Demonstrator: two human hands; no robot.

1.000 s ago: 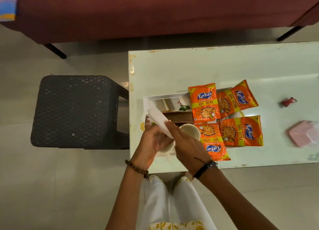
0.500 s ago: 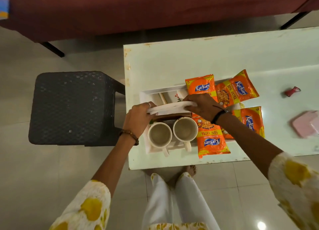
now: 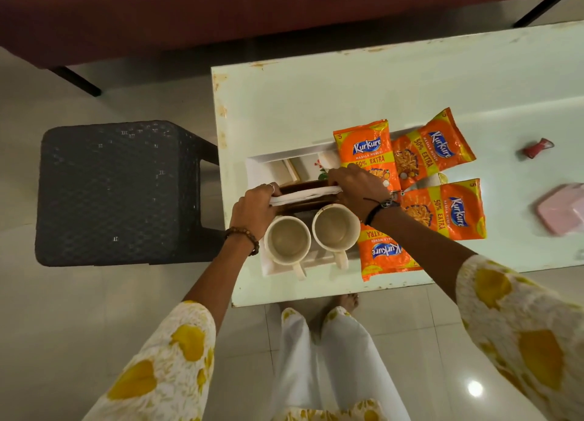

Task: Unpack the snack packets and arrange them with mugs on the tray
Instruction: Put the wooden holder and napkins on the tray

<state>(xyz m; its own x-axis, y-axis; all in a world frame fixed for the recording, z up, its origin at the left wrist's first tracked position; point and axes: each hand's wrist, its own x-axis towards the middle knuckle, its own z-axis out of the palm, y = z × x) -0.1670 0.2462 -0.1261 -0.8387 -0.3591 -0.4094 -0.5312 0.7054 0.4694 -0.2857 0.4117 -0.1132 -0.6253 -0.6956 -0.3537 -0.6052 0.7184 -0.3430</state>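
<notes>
While both hands [image 3: 252, 207] [image 3: 355, 185] stretch white paper [image 3: 305, 195], mugs [image 3: 287, 240] sit just below.

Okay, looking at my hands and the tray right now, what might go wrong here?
1. Both hands, left hand and right hand, grip the folded white paper right above the two mugs; a wrist might knock one over.
2. The nearest snack packet lies by the table edge and might get swept off by the right forearm.
</notes>
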